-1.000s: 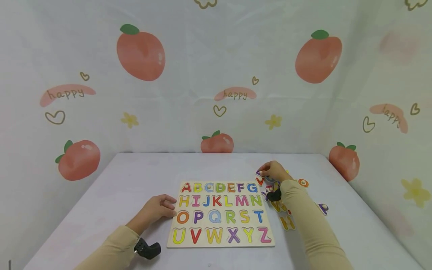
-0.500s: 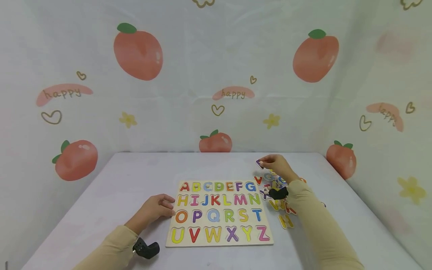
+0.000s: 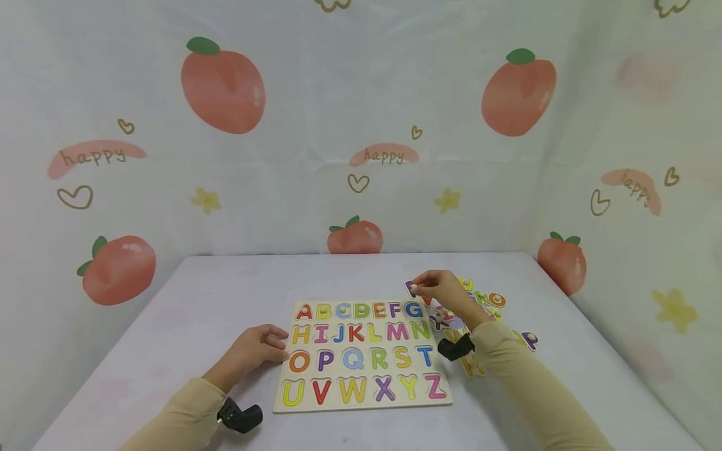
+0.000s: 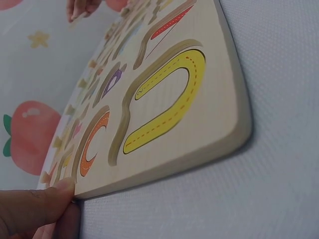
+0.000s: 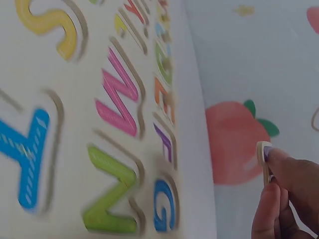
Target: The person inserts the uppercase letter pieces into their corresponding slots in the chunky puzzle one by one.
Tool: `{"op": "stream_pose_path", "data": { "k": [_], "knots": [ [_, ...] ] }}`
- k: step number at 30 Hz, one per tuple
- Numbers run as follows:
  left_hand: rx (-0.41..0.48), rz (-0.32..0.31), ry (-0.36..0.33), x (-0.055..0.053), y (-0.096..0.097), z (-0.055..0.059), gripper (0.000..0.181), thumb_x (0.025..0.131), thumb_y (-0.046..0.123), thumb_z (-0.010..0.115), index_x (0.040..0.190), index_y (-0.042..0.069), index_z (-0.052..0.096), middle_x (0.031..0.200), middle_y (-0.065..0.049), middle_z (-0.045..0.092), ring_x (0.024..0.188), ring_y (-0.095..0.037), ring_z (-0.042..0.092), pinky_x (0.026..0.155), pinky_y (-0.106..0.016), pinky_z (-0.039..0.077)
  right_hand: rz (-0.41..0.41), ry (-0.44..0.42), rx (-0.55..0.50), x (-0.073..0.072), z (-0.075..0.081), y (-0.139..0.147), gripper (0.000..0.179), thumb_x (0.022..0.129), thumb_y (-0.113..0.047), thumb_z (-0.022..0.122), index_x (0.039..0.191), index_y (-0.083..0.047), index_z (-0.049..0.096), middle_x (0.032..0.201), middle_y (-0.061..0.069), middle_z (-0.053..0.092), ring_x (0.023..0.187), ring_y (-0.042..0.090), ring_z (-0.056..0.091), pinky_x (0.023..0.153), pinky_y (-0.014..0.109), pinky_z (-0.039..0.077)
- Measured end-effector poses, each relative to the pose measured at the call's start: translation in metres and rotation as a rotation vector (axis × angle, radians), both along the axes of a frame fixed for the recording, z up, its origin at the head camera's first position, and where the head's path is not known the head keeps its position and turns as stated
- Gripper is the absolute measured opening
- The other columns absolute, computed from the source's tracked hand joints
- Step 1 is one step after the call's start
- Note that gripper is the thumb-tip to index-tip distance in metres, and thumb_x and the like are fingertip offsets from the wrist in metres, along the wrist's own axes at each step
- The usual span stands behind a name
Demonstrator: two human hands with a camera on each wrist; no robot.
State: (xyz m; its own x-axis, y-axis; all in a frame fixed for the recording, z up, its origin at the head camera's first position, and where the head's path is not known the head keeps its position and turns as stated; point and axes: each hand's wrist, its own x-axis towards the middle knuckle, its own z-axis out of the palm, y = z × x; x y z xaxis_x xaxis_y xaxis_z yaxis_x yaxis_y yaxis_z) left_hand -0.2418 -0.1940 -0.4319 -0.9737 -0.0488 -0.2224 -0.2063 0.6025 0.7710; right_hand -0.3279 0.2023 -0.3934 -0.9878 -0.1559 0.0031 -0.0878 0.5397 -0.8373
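One purple letter (image 3: pixel 410 289) we pinch in our right hand (image 3: pixel 442 289) beyond the far edge of the board (image 3: pixel 333 404), left hand (image 3: pixel 255 352) loose against its side; transfer step, probably, next needing F recess (image 3: pixel 395 310) alignment.

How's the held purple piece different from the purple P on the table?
The held piece is pinched in the right hand, partly covered; the P piece rests on the table. The held piece is near the far edge of the board, the P piece right of it. Both are purple.
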Motion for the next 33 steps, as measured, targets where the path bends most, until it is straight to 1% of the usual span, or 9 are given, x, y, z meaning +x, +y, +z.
{"op": "stream_pose_path", "data": {
  "k": [2,5,8,12,16,22,28,33],
  "knots": [
    [0.004,-0.002,0.005,0.0,0.0,0.0,0.045,0.076,0.012,0.08,0.115,0.001,0.063,0.088,-0.005,0.066,0.08,-0.017,0.059,0.074,-0.032,0.051,0.005,-0.011,-0.017,0.003,-0.003,-0.008,0.02,0.089,-0.02,0.069,0.103,-0.006,0.068,0.092,0.006,0.067,0.087,0.023,0.061,0.085,0.041,0.05],
    [0.014,0.001,0.007,0.001,0.0,0.0,0.044,0.075,0.01,0.08,0.115,0.001,0.063,0.088,-0.005,0.066,0.08,-0.017,0.059,0.074,-0.031,0.051,0.014,-0.014,-0.005,0.004,-0.01,-0.018,0.017,0.088,-0.018,0.071,0.101,-0.008,0.068,0.089,0.005,0.066,0.084,0.022,0.06,0.081,0.037,0.05],
    [0.02,0.0,0.005,0.002,0.0,0.001,0.045,0.075,0.01,0.08,0.115,0.0,0.063,0.088,-0.006,0.066,0.08,-0.017,0.06,0.073,-0.031,0.051,0.017,-0.013,0.023,0.004,-0.018,-0.025,0.015,0.087,-0.018,0.071,0.098,-0.009,0.069,0.087,0.004,0.065,0.08,0.018,0.058,0.078,0.032,0.05],
    [0.019,-0.005,0.002,0.001,0.001,0.001,0.045,0.075,0.011,0.08,0.115,0.0,0.062,0.089,-0.006,0.066,0.08,-0.017,0.06,0.073,-0.031,0.051,-0.015,-0.021,0.031,0.003,-0.025,-0.034,0.012,0.086,-0.015,0.072,0.095,-0.008,0.069,0.084,0.003,0.064,0.075,0.015,0.057,0.071,0.027,0.048],
    [0.008,-0.004,0.005,0.001,0.0,0.001,0.045,0.075,0.011,0.08,0.115,0.001,0.063,0.088,-0.005,0.067,0.081,-0.017,0.06,0.075,-0.032,0.051,-0.032,-0.038,0.043,0.003,-0.029,-0.04,0.01,0.085,-0.013,0.073,0.092,-0.007,0.069,0.081,0.004,0.064,0.071,0.014,0.057,0.065,0.025,0.046],
    [0.016,-0.005,0.006,0.0,-0.001,-0.002,0.045,0.074,0.011,0.081,0.114,0.002,0.063,0.087,-0.005,0.066,0.081,-0.017,0.058,0.072,-0.03,0.049,-0.045,-0.07,0.091,0.003,-0.032,-0.045,0.009,0.085,-0.013,0.073,0.09,-0.007,0.067,0.081,0.004,0.06,0.072,0.014,0.055,0.062,0.023,0.045],
    [0.018,-0.002,0.001,0.0,-0.001,-0.001,0.045,0.074,0.011,0.081,0.114,0.002,0.063,0.087,-0.005,0.065,0.08,-0.017,0.058,0.071,-0.03,0.049,-0.054,-0.105,0.109,0.002,-0.031,-0.047,0.01,0.085,-0.014,0.073,0.088,-0.008,0.066,0.081,0.004,0.06,0.073,0.015,0.055,0.062,0.023,0.045],
    [0.018,0.003,-0.001,0.0,-0.001,-0.001,0.044,0.074,0.01,0.081,0.113,0.002,0.063,0.087,-0.005,0.066,0.08,-0.017,0.058,0.071,-0.029,0.049,-0.058,-0.115,0.12,0.002,-0.03,-0.048,0.011,0.085,-0.014,0.074,0.088,-0.008,0.066,0.081,0.005,0.059,0.075,0.016,0.054,0.063,0.023,0.044]
  ]
}}
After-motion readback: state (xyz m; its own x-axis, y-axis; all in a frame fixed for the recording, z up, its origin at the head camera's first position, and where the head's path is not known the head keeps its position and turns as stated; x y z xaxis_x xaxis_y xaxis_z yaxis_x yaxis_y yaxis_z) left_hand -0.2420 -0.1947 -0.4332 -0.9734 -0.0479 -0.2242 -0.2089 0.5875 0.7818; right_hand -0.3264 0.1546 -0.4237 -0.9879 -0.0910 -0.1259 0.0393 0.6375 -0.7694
